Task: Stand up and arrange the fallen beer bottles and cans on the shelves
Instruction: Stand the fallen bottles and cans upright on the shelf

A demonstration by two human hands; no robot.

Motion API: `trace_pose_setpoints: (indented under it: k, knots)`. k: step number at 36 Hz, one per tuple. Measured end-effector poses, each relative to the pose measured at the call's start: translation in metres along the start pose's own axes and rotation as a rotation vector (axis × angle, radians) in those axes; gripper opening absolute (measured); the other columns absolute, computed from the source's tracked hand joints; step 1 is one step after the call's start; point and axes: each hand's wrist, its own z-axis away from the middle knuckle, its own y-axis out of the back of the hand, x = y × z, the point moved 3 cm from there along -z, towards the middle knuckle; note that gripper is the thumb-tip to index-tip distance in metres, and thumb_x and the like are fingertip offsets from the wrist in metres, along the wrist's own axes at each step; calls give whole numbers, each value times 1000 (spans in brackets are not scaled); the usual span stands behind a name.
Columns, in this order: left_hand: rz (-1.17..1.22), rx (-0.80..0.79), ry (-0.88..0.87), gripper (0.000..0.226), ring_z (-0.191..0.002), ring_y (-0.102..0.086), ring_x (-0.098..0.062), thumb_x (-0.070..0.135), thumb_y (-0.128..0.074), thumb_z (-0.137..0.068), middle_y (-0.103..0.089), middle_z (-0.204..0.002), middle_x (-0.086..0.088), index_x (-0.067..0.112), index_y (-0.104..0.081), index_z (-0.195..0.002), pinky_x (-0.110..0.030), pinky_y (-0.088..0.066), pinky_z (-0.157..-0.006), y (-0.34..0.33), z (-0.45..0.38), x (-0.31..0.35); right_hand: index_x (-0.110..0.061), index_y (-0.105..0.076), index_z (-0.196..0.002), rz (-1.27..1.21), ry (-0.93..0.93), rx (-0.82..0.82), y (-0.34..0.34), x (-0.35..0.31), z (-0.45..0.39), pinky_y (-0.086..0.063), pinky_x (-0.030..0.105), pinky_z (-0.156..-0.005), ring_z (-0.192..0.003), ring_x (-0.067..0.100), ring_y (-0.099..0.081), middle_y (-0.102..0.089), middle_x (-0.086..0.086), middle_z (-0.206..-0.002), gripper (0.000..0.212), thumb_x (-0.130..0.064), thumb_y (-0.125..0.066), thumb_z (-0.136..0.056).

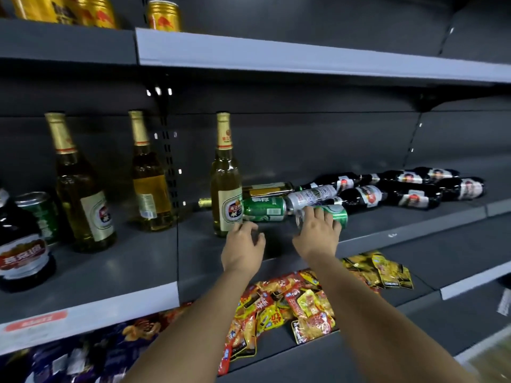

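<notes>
Three gold-capped beer bottles stand on the grey middle shelf (138, 261); the nearest one (226, 189) is upright just left of my hands. Behind it lie a fallen clear bottle (265, 189), a green can (264, 210), a white can (311, 196) and several dark bottles (409, 189). My right hand (318, 233) rests over a second fallen green can (338, 215), fingers curling onto it. My left hand (244, 248) hovers beside the upright bottle's base, fingers loosely curled, holding nothing.
A dark jug-shaped bottle (22, 252) and an upright green can (38, 214) stand at far left. Gold cans (163, 16) sit on the top shelf. Snack packets (290, 302) lie heaped on the lower shelf under my arms.
</notes>
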Motion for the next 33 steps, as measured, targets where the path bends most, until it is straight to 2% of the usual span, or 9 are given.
trace_pose_setpoints:
  k: [3, 8, 10, 14, 22, 25, 28, 31, 33]
  knots:
    - [-23, -44, 6, 29, -114, -52, -22, 33, -55, -96, -50, -128, -1, 22, -58, -122, -34, -49, -82, -19, -6, 15, -18, -31, -139, 42, 8, -2, 3, 21, -16, -22, 45, -111, -135, 28, -29, -38, 6, -142, 62, -27, -61, -85]
    - [-73, -82, 66, 35, -120, -47, -24, 35, -54, -96, -47, -132, -3, 23, -52, -129, -33, -44, -82, -49, -18, 37, -17, -4, -154, 149, 107, -136, -3, 50, -42, -7, 53, -118, -148, 31, -6, -12, 6, -160, 86, -30, -59, -89]
    - [-92, -87, 95, 38, -123, -45, -25, 36, -55, -96, -46, -132, -4, 24, -51, -131, -34, -43, -82, -59, -22, 45, -17, 1, -154, 179, 168, -158, -6, 57, -50, -6, 54, -119, -149, 32, -4, -9, 7, -161, 89, -29, -59, -90]
    - [-91, -84, 146, 39, -123, -44, -26, 39, -56, -94, -48, -130, -5, 24, -50, -130, -36, -45, -87, -78, -25, 59, -15, 1, -154, 211, 280, -168, -13, 71, -57, -9, 52, -118, -148, 33, -5, -10, 8, -160, 89, -26, -58, -89]
    - [-60, -91, 234, 61, -130, -44, -23, 58, -50, -92, -48, -141, -1, 24, -41, -141, -41, -44, -98, -94, -17, 72, -19, -13, -151, 129, 388, -76, -15, 85, -57, -20, 47, -114, -144, 33, -15, -24, 7, -154, 76, -21, -58, -89]
    - [85, -79, 279, 73, -132, -44, -23, 65, -53, -86, -47, -144, -1, 22, -38, -143, -45, -41, -104, -93, -19, 74, -20, -17, -149, 18, 369, -64, -13, 85, -57, -26, 44, -112, -142, 30, -19, -27, 4, -152, 75, -22, -60, -87]
    - [188, -51, 308, 82, -132, -44, -22, 63, -56, -85, -48, -144, 0, 19, -30, -149, -42, -38, -108, -90, -21, 78, -17, -23, -146, -243, 276, -79, -9, 82, -61, -39, 42, -102, -137, 28, -27, -35, 4, -146, 69, -27, -61, -89]
    - [200, -37, 310, 77, -131, -45, -22, 64, -48, -89, -50, -141, 0, 20, -29, -149, -41, -39, -107, -88, -21, 78, -12, -31, -137, -514, 149, -93, -11, 79, -66, -46, 42, -89, -127, 28, -40, -44, 6, -137, 62, -34, -65, -89]
    - [164, -19, 302, 71, -132, -44, -23, 61, -43, -93, -47, -144, -3, 20, -30, -149, -42, -38, -107, -86, -21, 75, -12, -36, -126, -637, 58, -110, -16, 78, -69, -46, 37, -79, -116, 28, -52, -53, 7, -127, 54, -36, -66, -89]
